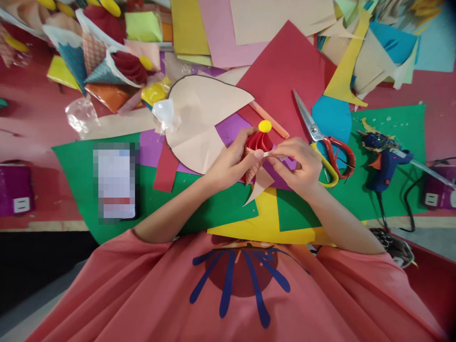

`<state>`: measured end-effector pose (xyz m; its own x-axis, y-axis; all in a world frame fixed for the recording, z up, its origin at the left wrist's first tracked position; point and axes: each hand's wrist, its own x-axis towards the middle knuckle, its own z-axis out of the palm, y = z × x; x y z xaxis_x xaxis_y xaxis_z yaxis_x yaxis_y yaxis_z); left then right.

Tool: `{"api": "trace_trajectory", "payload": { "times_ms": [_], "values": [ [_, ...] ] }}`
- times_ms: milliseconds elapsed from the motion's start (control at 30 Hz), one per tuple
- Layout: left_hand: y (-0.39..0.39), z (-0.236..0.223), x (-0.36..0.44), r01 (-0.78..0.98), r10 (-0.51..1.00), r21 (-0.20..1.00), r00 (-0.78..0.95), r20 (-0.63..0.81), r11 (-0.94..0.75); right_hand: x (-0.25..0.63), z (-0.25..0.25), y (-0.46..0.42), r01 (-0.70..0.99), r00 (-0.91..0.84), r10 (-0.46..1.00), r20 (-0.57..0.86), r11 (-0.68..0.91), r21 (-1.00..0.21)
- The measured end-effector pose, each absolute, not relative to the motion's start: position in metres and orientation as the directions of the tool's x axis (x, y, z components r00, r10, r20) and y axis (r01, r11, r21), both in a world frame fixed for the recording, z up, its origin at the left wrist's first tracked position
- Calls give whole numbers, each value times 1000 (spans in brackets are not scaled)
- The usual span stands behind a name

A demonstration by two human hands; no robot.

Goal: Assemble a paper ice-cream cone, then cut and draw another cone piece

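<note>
Both my hands meet at the middle of the table over a small paper craft (259,142): a red pleated fan with a yellow ball on top, set in a patterned paper cone. My left hand (231,164) wraps its fingers round the cone from the left. My right hand (297,164) pinches the cone's edge and a thin white strip from the right. A beige paper flap hangs below the cone. A large beige heart-shaped cutout (203,118) lies just left of the craft.
Scissors (322,140) with red and yellow handles and a blue glue gun (384,159) lie to the right on green paper (388,190). Finished cone crafts (110,66) sit at top left. Coloured sheets (281,71) cover the far side. A phone (116,183) lies at left.
</note>
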<state>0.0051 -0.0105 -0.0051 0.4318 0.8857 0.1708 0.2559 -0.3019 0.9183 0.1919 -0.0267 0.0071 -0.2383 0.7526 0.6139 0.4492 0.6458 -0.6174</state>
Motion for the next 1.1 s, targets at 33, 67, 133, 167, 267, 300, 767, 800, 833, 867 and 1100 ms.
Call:
{"api": "trace_trajectory", "payload": {
  "times_ms": [33,67,133,167,267,300,767,800,833,867,1100],
  "values": [
    [-10,-5,5,236,887,935,439,141,-266,192,7,-27,447,-240,757,608,642,-622],
    [-10,-6,5,211,886,952,452,105,-221,192,7,-28,445,-238,763,601,636,-631],
    [-10,-8,4,163,884,976,465,51,-142,192,6,-29,439,-224,785,577,610,-659],
    [-9,-10,4,142,882,983,470,34,-113,192,6,-29,433,-215,795,567,598,-675],
    [-8,-12,3,76,881,994,473,29,-74,193,5,-30,402,-196,814,547,576,-712],
    [-8,-12,3,60,883,996,468,31,-67,193,5,-30,390,-194,816,545,574,-720],
    [-9,-12,5,-90,874,984,476,-95,156,191,7,-28,393,-227,799,556,598,-699],
    [-10,-11,5,-95,883,983,460,-94,155,191,7,-28,397,-228,799,556,598,-696],
    [-10,-11,5,-94,890,984,446,-96,153,191,7,-28,400,-231,800,553,596,-696],
    [-11,-10,5,-91,893,983,438,-104,159,191,7,-28,404,-231,803,550,593,-696],
    [-12,-4,10,-247,868,899,441,-228,361,192,8,-31,412,-188,865,465,499,-763]
  ]
}}
